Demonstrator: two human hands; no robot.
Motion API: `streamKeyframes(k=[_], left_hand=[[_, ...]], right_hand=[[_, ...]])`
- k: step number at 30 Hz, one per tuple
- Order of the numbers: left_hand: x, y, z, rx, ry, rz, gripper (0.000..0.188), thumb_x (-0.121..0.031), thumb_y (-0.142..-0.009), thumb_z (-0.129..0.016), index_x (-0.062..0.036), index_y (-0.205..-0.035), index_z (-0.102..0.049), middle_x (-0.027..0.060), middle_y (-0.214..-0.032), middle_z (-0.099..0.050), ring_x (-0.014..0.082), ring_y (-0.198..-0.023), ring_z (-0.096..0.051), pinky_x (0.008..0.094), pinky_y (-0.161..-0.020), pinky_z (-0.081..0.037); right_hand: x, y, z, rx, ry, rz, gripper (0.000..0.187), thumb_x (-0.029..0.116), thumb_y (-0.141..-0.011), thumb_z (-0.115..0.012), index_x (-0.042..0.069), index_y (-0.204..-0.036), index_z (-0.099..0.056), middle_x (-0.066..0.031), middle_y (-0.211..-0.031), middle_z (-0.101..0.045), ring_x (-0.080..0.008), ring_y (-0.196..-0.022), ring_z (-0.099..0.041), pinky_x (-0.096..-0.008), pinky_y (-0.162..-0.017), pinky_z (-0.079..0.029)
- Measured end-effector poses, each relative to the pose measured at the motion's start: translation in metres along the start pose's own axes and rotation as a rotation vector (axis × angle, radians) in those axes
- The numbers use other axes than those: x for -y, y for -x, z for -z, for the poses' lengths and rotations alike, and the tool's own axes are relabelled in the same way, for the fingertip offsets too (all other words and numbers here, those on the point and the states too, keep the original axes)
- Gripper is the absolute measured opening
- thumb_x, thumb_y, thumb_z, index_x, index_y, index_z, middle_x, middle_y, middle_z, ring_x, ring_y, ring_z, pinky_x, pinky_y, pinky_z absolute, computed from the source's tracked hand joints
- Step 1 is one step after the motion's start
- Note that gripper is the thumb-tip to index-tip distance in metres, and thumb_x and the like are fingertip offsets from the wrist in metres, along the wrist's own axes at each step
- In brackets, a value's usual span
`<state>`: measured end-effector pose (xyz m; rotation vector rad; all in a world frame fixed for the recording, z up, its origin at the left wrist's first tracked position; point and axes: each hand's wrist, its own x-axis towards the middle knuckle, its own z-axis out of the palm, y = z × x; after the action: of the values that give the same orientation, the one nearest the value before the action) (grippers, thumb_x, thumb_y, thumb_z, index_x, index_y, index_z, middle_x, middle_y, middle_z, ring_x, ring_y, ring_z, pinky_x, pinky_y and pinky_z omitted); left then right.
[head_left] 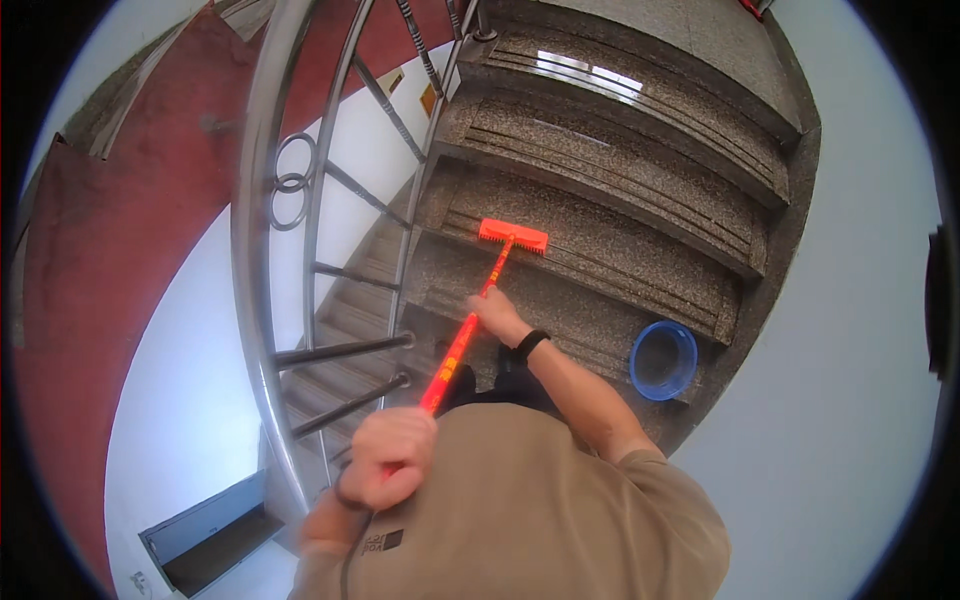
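A long-handled scrub brush slants across the stairs, its orange-red head [513, 235] resting on a speckled stone step [590, 255] near the step's left part. Short bristles show along the head's lower edge. My left hand [392, 452] is closed around the upper end of the red handle [452, 364], close to my body. Farther down the handle, nearer the head, my right hand [497, 315] grips it too. A dark band circles my right wrist. To the right of my right forearm stands a blue round plastic basin [663, 360]; what it holds I cannot make out.
Along the left runs a metal railing [262, 250] with rings and bars. Beyond it, a lower flight of stairs [365, 300] descends. A pale wall [850, 330] borders the steps on the right. One upper step carries a bright reflection [590, 75].
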<state>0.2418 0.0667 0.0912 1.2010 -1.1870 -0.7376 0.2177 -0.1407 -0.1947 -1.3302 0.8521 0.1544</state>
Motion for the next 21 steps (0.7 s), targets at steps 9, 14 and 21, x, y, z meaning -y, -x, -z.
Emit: streamKeyframes(k=[9, 14, 21], left_hand=[[0.106, -0.024, -0.014, -0.041, -0.067, -0.057, 0.014, 0.003, -0.071, -0.049, -0.0022, -0.058, -0.046, 0.0066, -0.058, -0.05, 0.025, -0.053, -0.047, 0.0365, -0.063, -0.044], [0.099, -0.027, -0.018, -0.027, -0.063, -0.042, 0.015, 0.001, -0.072, -0.049, -0.0024, -0.058, -0.045, 0.0069, -0.058, -0.049, 0.0249, -0.053, -0.047, 0.0358, -0.063, -0.044], [0.037, 0.0, -0.012, 0.066, -0.065, 0.036, 0.015, -0.001, -0.068, -0.053, -0.0043, -0.056, -0.046, 0.0067, -0.057, -0.051, 0.0258, -0.053, -0.05, 0.0369, -0.061, -0.044]], right_hand=[[0.0, -0.086, 0.059, -0.223, -0.149, 0.074, 0.018, 0.02, -0.088, -0.061, 0.004, -0.096, -0.056, -0.0101, -0.079, -0.065, -0.0211, -0.065, -0.065, -0.0368, -0.059, -0.054], [-0.014, -0.086, 0.056, -0.114, -0.431, 0.051, 0.022, 0.018, -0.09, -0.062, 0.007, -0.104, -0.05, -0.0115, -0.084, -0.066, -0.023, -0.066, -0.067, -0.0389, -0.058, -0.057], [-0.003, 0.003, 0.017, -0.019, -0.447, -0.026, 0.025, 0.012, -0.089, -0.064, 0.008, -0.107, -0.046, -0.0096, -0.087, -0.065, -0.0222, -0.071, -0.067, -0.0364, -0.06, -0.056]])
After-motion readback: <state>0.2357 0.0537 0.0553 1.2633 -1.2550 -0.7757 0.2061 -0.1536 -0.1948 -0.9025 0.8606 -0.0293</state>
